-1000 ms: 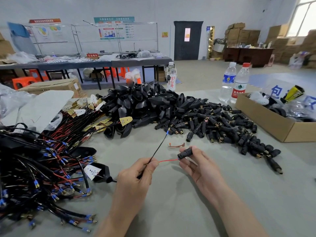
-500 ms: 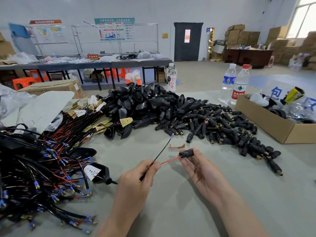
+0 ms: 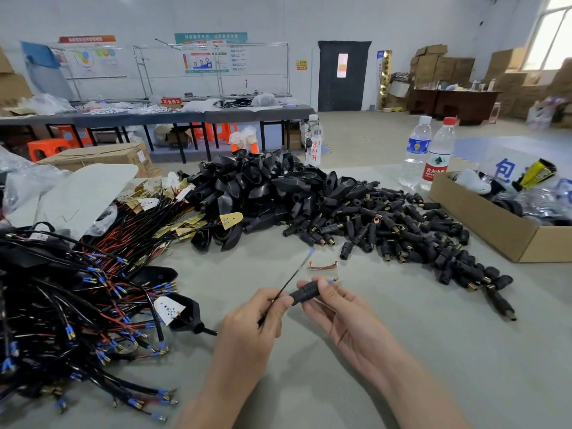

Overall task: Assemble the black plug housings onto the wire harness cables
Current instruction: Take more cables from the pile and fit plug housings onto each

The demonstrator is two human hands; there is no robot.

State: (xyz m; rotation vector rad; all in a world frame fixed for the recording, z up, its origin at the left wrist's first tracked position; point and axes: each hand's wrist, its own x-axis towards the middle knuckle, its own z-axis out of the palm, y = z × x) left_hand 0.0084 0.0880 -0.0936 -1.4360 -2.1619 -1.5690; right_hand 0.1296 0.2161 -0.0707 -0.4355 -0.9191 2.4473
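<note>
Since the earlier frames, the plug housing (image 3: pixel 305 294) had slid along the red lead until it met the left hand (image 3: pixel 253 323), and the bare red stretch between the hands had gone. The right hand (image 3: pixel 346 317) gripped the housing between thumb and fingers, level, probably so the lead fed straight through; a blue terminal (image 3: pixel 331 280) poked out of its far end. The left hand pinched the cable just behind it, with the spare black wire (image 3: pixel 294 275) angled up and clear of the bore. Both were held above the surface (image 3: pixel 402 366). A copper clip (image 3: pixel 322 267) lay just beyond. The loose housings (image 3: pixel 402 239) and tangled harness cables (image 3: pixel 77 305) sat to either side, hindering nothing.
</note>
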